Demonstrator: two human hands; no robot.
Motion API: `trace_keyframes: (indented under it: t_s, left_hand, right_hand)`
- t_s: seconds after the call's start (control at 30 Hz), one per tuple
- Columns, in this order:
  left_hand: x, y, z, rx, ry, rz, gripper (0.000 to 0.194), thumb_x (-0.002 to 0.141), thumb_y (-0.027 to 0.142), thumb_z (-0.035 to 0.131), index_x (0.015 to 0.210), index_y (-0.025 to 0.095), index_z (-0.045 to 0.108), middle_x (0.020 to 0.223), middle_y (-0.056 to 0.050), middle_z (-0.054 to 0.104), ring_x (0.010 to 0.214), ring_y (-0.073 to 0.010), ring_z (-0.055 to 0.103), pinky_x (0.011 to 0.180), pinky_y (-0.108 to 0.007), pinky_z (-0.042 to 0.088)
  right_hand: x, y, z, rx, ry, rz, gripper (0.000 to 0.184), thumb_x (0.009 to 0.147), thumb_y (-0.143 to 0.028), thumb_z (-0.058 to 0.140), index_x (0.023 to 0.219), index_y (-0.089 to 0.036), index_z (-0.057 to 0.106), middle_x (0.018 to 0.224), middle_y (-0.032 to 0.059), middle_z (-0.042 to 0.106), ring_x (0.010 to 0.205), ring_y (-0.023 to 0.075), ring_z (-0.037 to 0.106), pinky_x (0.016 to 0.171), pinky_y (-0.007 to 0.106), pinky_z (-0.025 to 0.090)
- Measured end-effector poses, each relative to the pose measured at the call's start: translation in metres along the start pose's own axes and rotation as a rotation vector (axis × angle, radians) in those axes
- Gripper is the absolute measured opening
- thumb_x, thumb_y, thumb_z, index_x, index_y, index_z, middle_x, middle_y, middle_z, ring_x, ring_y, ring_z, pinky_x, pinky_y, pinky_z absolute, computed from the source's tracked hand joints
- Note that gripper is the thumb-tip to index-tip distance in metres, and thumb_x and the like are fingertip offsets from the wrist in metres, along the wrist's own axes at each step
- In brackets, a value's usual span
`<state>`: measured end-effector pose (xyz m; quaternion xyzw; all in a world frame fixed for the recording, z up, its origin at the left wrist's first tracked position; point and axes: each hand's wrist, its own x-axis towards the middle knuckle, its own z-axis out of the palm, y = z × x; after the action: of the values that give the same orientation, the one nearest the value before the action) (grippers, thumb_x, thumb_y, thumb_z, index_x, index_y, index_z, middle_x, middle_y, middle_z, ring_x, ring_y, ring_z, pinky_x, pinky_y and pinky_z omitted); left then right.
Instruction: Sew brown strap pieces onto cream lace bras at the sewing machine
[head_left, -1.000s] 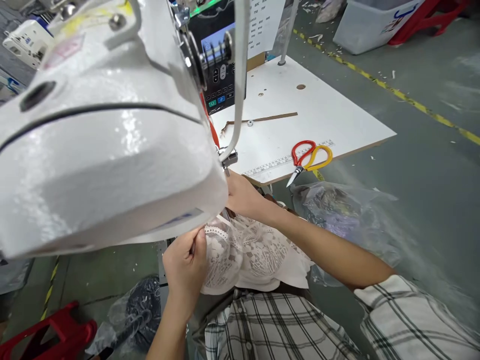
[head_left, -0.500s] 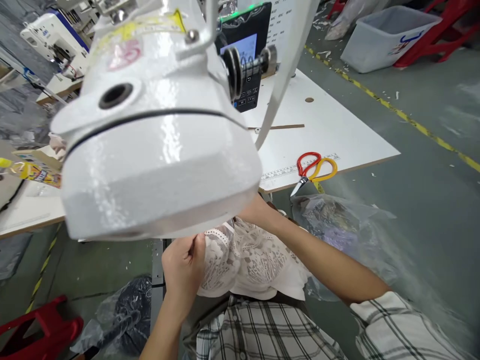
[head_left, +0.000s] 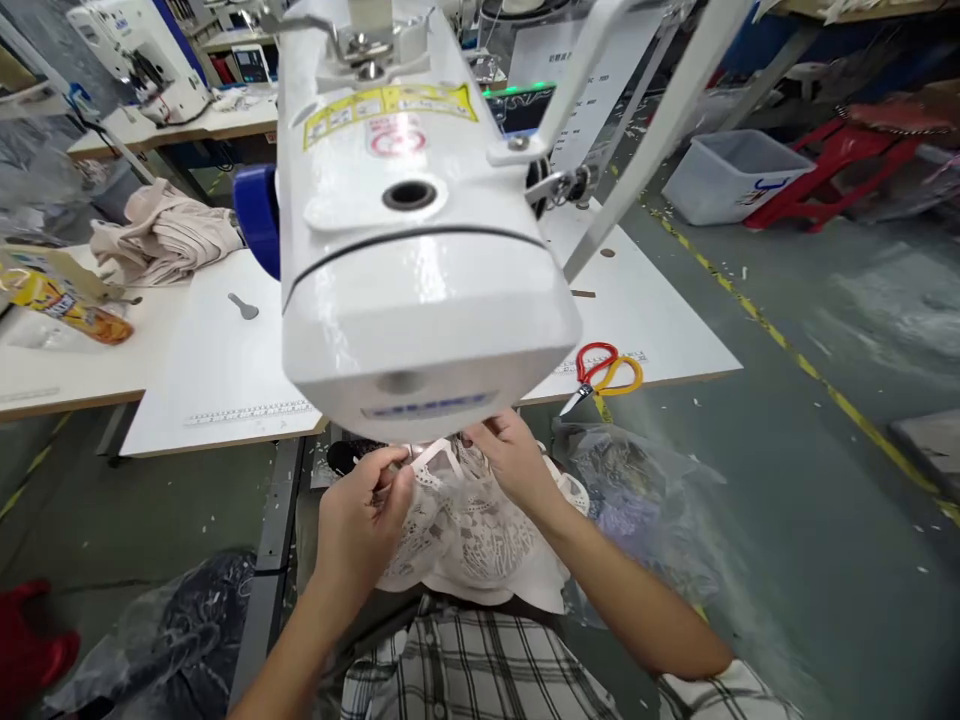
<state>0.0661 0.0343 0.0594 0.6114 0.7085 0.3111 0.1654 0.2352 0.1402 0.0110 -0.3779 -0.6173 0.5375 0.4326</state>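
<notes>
A pale lace bra (head_left: 491, 530) hangs at the table's front edge, in front of my body and below the white sewing machine head (head_left: 427, 330). My left hand (head_left: 367, 510) pinches the bra's narrow strap edge between thumb and fingers. On the other side, my right hand (head_left: 517, 460) is closed on the bra's upper edge, its fingertips partly under the machine head. The machine's needle area is hidden behind its white cover.
Scissors with red and yellow handles (head_left: 600, 375) jut over the table's front edge. Folded beige fabric (head_left: 161, 235) and a yellow-orange packet (head_left: 67, 305) lie left. A clear plastic bag (head_left: 637, 490) hangs at right. A plastic bin (head_left: 731, 180) stands on the floor beside a red stool (head_left: 832, 165).
The view has shifted, so the machine head sits further right and more of the left table shows. My right hand has come into fuller view, and a strap piece now shows between my hands.
</notes>
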Motion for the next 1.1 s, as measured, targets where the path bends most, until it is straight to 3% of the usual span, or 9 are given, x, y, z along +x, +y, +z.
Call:
trace_keyframes:
  t_s: [0.1,0.17,0.23,0.3,0.37,0.47,0.6,0.83,1.1]
  left_hand:
    - [-0.008,0.006,0.001,-0.047,-0.090,0.017,0.023,0.088,0.036,0.059,0.105,0.021,0.062,0.063,0.005,0.060,0.052,-0.0097,0.055,0.050,-0.019,0.041]
    - [-0.012,0.011,0.004,-0.037,-0.177,0.053,0.030,0.084,0.038,0.064,0.110,0.021,0.061,0.066,0.005,0.061,0.052,-0.0094,0.055,0.050,-0.019,0.040]
    - [-0.016,0.015,0.006,0.012,-0.197,0.140,0.024,0.084,0.035,0.065,0.104,0.021,0.063,0.065,0.006,0.061,0.051,-0.0094,0.054,0.049,-0.021,0.038]
    - [-0.021,0.015,0.008,0.080,-0.094,0.307,0.010,0.088,0.030,0.060,0.089,0.020,0.064,0.060,0.005,0.061,0.051,-0.0105,0.054,0.050,-0.023,0.036]
    - [-0.025,0.013,0.009,0.146,0.059,0.511,0.014,0.091,0.024,0.054,0.081,0.019,0.062,0.057,0.003,0.061,0.052,-0.0120,0.054,0.052,-0.026,0.035]
    - [-0.033,0.009,0.007,0.170,0.182,0.713,0.010,0.091,0.021,0.053,0.087,0.018,0.062,0.059,0.000,0.064,0.053,-0.0133,0.055,0.055,-0.028,0.038]
    - [-0.038,0.008,0.006,0.135,0.226,0.768,0.002,0.088,0.018,0.057,0.088,0.018,0.059,0.061,-0.001,0.066,0.057,-0.0146,0.059,0.057,-0.028,0.043]
    - [-0.042,0.007,0.007,0.075,0.326,0.831,0.005,0.084,0.016,0.063,0.082,0.017,0.059,0.058,-0.002,0.064,0.057,-0.0150,0.058,0.055,-0.027,0.045]
    - [-0.044,0.003,0.003,0.064,0.284,0.844,0.004,0.084,0.016,0.063,0.085,0.015,0.060,0.060,-0.004,0.065,0.059,-0.0165,0.058,0.057,-0.029,0.046]
  right_hand:
    - [-0.022,-0.007,-0.002,0.172,-0.015,0.088,0.018,0.092,-0.039,0.055,0.091,-0.021,0.058,0.078,-0.0005,0.053,0.065,0.0115,0.051,0.063,0.025,0.046]
    - [-0.036,-0.016,-0.004,0.185,-0.048,0.027,0.012,0.092,-0.035,0.056,0.093,-0.023,0.060,0.085,0.0004,0.055,0.069,0.0115,0.053,0.065,0.026,0.047]
    - [-0.052,-0.026,-0.008,0.121,-0.091,-0.106,0.007,0.091,-0.029,0.057,0.094,-0.026,0.062,0.092,0.0018,0.058,0.079,0.0141,0.058,0.071,0.029,0.049]
    - [-0.068,-0.031,-0.013,0.006,-0.150,-0.265,0.009,0.089,-0.024,0.059,0.094,-0.029,0.064,0.095,0.0027,0.062,0.090,0.0178,0.060,0.077,0.034,0.051]
    - [-0.084,-0.032,-0.017,-0.094,-0.221,-0.380,0.013,0.085,-0.022,0.063,0.094,-0.031,0.066,0.094,0.0030,0.065,0.090,0.0198,0.063,0.077,0.037,0.053]
    - [-0.104,-0.027,-0.020,-0.136,-0.292,-0.376,0.013,0.084,-0.026,0.065,0.096,-0.030,0.067,0.085,0.0029,0.068,0.075,0.0198,0.067,0.068,0.037,0.055]
    - [-0.117,-0.023,-0.017,-0.106,-0.267,-0.346,0.020,0.083,-0.026,0.068,0.102,-0.030,0.064,0.086,0.0020,0.070,0.073,0.0196,0.069,0.067,0.036,0.057]
    - [-0.111,-0.026,-0.007,-0.076,-0.235,-0.699,0.024,0.079,-0.012,0.068,0.100,-0.024,0.062,0.091,0.0008,0.065,0.081,0.0140,0.067,0.073,0.028,0.057]
    - [-0.106,-0.035,-0.005,-0.178,-0.218,-0.874,0.019,0.080,-0.011,0.066,0.095,-0.023,0.062,0.099,0.0034,0.061,0.090,0.0140,0.064,0.083,0.028,0.055]
